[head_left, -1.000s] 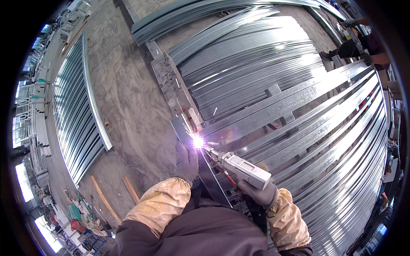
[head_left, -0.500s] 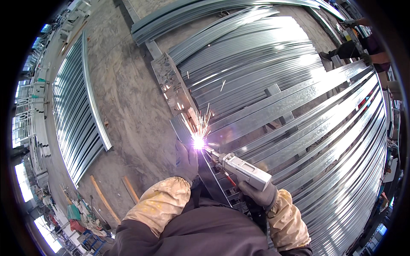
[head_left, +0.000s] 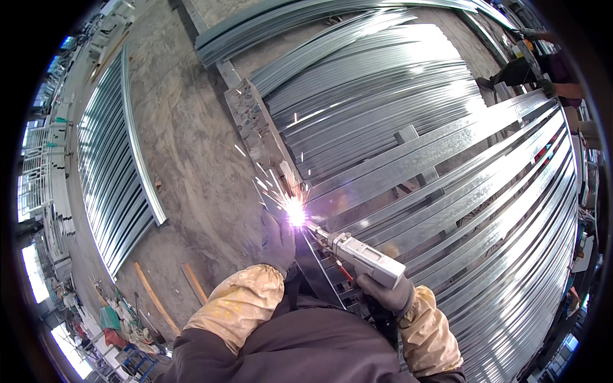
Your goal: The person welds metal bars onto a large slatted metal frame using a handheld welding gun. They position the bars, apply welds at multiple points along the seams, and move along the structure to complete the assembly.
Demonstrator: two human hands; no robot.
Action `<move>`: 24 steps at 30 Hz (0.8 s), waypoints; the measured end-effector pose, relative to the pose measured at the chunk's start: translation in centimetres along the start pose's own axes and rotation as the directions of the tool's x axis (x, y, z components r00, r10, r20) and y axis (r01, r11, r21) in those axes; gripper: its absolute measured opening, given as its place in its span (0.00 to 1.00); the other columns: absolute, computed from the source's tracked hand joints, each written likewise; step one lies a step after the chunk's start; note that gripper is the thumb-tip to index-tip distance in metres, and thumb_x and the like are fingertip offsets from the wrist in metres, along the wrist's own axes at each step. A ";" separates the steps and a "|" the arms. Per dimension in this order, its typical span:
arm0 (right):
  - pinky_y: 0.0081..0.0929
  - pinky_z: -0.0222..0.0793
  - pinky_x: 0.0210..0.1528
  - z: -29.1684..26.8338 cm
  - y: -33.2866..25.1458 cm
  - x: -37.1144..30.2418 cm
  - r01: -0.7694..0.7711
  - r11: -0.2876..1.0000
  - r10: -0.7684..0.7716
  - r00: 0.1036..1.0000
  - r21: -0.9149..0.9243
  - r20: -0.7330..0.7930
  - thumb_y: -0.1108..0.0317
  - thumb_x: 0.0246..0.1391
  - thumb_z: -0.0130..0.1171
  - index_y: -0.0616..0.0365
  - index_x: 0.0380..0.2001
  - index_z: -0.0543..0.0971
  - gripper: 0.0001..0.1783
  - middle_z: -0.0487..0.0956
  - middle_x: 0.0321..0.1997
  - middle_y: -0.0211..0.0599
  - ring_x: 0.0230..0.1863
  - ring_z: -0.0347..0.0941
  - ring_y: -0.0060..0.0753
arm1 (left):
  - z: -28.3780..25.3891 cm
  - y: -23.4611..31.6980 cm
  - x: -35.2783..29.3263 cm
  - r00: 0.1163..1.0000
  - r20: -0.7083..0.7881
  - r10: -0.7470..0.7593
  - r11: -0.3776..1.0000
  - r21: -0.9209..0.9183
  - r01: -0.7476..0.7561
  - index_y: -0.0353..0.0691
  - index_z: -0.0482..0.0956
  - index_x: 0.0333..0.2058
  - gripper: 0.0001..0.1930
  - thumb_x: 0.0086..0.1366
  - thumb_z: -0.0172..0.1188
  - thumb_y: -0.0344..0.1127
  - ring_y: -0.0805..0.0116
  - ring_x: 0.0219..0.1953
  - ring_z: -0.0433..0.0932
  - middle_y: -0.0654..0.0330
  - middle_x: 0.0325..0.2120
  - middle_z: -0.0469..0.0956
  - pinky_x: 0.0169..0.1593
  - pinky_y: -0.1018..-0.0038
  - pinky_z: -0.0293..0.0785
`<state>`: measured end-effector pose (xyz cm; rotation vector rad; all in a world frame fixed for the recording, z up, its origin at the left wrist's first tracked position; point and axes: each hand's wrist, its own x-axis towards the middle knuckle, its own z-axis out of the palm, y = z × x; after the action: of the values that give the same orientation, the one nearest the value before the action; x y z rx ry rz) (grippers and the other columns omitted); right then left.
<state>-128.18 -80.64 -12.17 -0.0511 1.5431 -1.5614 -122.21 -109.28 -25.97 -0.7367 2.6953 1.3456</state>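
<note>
My right hand (head_left: 388, 292), in a dark glove, is wrapped round the grip of a silver-grey welding gun (head_left: 367, 257). Its thin nozzle points up and left into a bright white-violet weld spot (head_left: 295, 214), which throws orange sparks. That spot lies at the left end of the galvanized metal profiles (head_left: 396, 163). Right beside the glare is my gloved left hand (head_left: 278, 241), its fingers close together against the profile end. The glare and the glove hide what its fingertips hold. Pale leather cuffs cover both my forearms.
A long steel beam (head_left: 252, 121) runs away from the weld. Beyond lie stacked profiles (head_left: 377, 83); another stack (head_left: 118, 159) rests on the concrete floor at left, near wooden strips (head_left: 156, 297). Another person's hand (head_left: 547, 88) touches the profiles' far right end.
The sparks now fan more to the left. The weld spot and the welding gun have shifted very slightly left; my left hand stays in place.
</note>
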 end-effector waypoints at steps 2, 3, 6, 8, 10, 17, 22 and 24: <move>0.25 0.76 0.33 0.0 0.0 0.0 0.018 1.000 -0.018 1.000 -0.002 0.008 0.68 0.67 0.55 0.63 0.58 0.73 0.19 0.80 0.36 0.34 0.29 0.78 0.23 | 0.0 0.3 0.0 1.000 -0.001 -0.011 0.999 -0.038 0.011 0.20 0.44 0.70 0.39 0.73 0.49 0.41 0.43 0.49 0.74 0.39 0.50 0.71 0.54 0.56 0.70; 0.24 0.76 0.32 0.1 -0.1 0.0 -0.008 1.000 0.007 1.000 0.026 0.007 0.68 0.67 0.55 0.63 0.58 0.73 0.19 0.80 0.36 0.34 0.29 0.77 0.23 | 0.0 0.2 0.1 1.000 -0.008 -0.002 0.999 -0.037 0.002 0.20 0.44 0.70 0.39 0.73 0.49 0.41 0.44 0.47 0.74 0.40 0.49 0.72 0.53 0.56 0.70; 0.24 0.76 0.32 0.2 -0.1 -0.3 -0.061 0.995 0.061 0.998 0.074 0.006 0.68 0.67 0.56 0.63 0.57 0.73 0.18 0.80 0.36 0.34 0.29 0.77 0.23 | 0.2 0.1 0.1 0.999 -0.025 0.024 0.999 -0.037 -0.025 0.22 0.44 0.70 0.38 0.73 0.49 0.41 0.45 0.43 0.74 0.43 0.45 0.72 0.51 0.56 0.71; 0.24 0.76 0.32 0.1 0.3 -0.5 -0.067 0.996 0.067 0.998 0.059 0.001 0.68 0.67 0.56 0.63 0.57 0.73 0.18 0.80 0.36 0.34 0.29 0.77 0.23 | 0.2 0.1 0.2 0.999 -0.023 0.026 0.999 -0.035 -0.027 0.22 0.44 0.70 0.38 0.73 0.49 0.41 0.46 0.42 0.75 0.44 0.43 0.73 0.50 0.56 0.71; 0.24 0.76 0.31 0.2 0.1 -0.6 -0.078 0.993 0.079 0.997 0.093 -0.007 0.69 0.67 0.56 0.63 0.57 0.74 0.18 0.80 0.36 0.34 0.29 0.77 0.23 | 0.2 0.2 0.3 1.000 -0.007 0.013 0.999 -0.032 -0.013 0.22 0.44 0.70 0.38 0.73 0.49 0.41 0.46 0.42 0.75 0.44 0.43 0.73 0.50 0.56 0.72; 0.24 0.76 0.31 0.2 0.3 -0.9 -0.099 0.990 0.101 0.995 0.103 -0.008 0.69 0.67 0.57 0.63 0.56 0.74 0.17 0.81 0.35 0.35 0.28 0.77 0.24 | 0.4 -0.4 0.1 1.000 -0.008 0.007 1.000 -0.029 -0.007 0.23 0.45 0.70 0.37 0.74 0.48 0.42 0.44 0.44 0.76 0.43 0.43 0.74 0.51 0.55 0.71; 0.24 0.76 0.31 0.4 0.2 -0.9 0.033 0.999 -0.032 0.999 0.031 -0.037 0.69 0.67 0.56 0.63 0.57 0.73 0.18 0.81 0.34 0.35 0.28 0.78 0.24 | 0.0 0.7 0.4 0.996 0.018 -0.090 0.994 -0.067 0.091 0.25 0.52 0.65 0.31 0.74 0.49 0.43 0.45 0.41 0.76 0.45 0.39 0.74 0.47 0.55 0.71; 0.24 0.76 0.31 0.4 0.0 -1.0 0.007 0.999 -0.005 0.999 0.049 -0.039 0.70 0.66 0.57 0.63 0.58 0.73 0.19 0.81 0.34 0.35 0.28 0.78 0.24 | 0.0 1.2 0.5 0.998 -0.010 -0.059 0.997 -0.044 0.059 0.26 0.55 0.62 0.28 0.74 0.49 0.43 0.45 0.40 0.76 0.45 0.38 0.74 0.47 0.54 0.71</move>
<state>-127.33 -80.39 -11.58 0.0017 1.5354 -1.6129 -123.15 -108.90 -25.18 -0.8240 2.6381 1.3957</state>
